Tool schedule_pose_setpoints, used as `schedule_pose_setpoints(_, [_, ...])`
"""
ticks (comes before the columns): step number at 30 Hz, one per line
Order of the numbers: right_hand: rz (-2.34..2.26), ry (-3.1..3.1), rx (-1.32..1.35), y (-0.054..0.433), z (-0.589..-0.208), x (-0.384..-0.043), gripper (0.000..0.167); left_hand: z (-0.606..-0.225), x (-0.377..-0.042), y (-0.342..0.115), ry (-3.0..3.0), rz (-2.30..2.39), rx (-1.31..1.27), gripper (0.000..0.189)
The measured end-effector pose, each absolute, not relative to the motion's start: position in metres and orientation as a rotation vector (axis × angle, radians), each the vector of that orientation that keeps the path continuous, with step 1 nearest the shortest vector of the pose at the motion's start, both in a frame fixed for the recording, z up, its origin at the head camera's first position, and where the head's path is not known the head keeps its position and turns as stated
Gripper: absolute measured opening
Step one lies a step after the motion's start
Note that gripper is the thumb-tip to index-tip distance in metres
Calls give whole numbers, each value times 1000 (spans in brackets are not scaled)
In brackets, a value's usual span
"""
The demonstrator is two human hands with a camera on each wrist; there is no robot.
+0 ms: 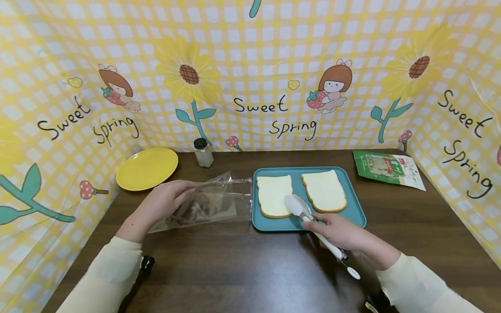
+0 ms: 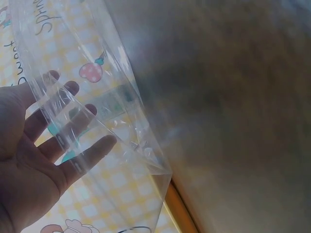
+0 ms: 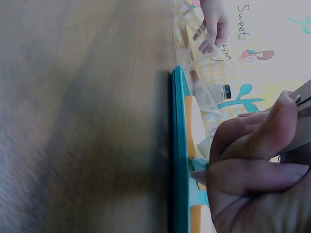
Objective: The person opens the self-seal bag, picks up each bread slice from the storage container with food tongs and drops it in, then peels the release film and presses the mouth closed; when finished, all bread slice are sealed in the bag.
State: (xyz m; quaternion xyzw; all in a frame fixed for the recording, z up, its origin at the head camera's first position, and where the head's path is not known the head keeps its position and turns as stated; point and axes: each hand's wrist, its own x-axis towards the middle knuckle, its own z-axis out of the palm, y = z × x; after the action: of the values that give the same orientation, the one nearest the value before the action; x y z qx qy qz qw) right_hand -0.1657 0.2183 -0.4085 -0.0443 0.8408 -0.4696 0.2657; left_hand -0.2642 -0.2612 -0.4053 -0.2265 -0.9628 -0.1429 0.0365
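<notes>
My left hand (image 1: 168,198) holds a clear plastic bag (image 1: 215,202), which stretches right to the tray's left edge. Spread fingers (image 2: 80,160) show through the film in the left wrist view. In my right hand (image 1: 340,232) are white-handled tongs (image 1: 328,245), their pale head over the lower right corner of the left bread slice (image 1: 274,193). A second bread slice (image 1: 325,191) lies beside it on the blue tray (image 1: 309,224). From the right wrist, the fingers (image 3: 252,174) curl round the tongs.
A yellow plate (image 1: 146,169) sits at the back left, and a shaker jar with a black lid (image 1: 203,154) stands right of it. At the back right lies a green and white pouch (image 1: 387,169). A checked cloth backdrop (image 1: 250,65) encloses the table's back and sides.
</notes>
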Motion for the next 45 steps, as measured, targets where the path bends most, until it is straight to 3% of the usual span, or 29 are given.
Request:
schedule_pose_setpoints(3, [-1332,2193,-74,220,-412,-165,75,-406,-264,-261,-2955,-444,-694,30])
schedule_pose_setpoints(9, [-1447,2044,-34,226,-416,-165,56,-406,-264,-263,-2952,-436,-699,30])
schedule_pose_setpoints(15, [-1588,1883,-59,231,-415,-163,53,-403,-264,-263,-2953,-442,-695,30])
schedule_pose_setpoints(45, [-1608,1565,-499,272,-401,-146,39,-404,-265,-262,-2927,-474,-764,28])
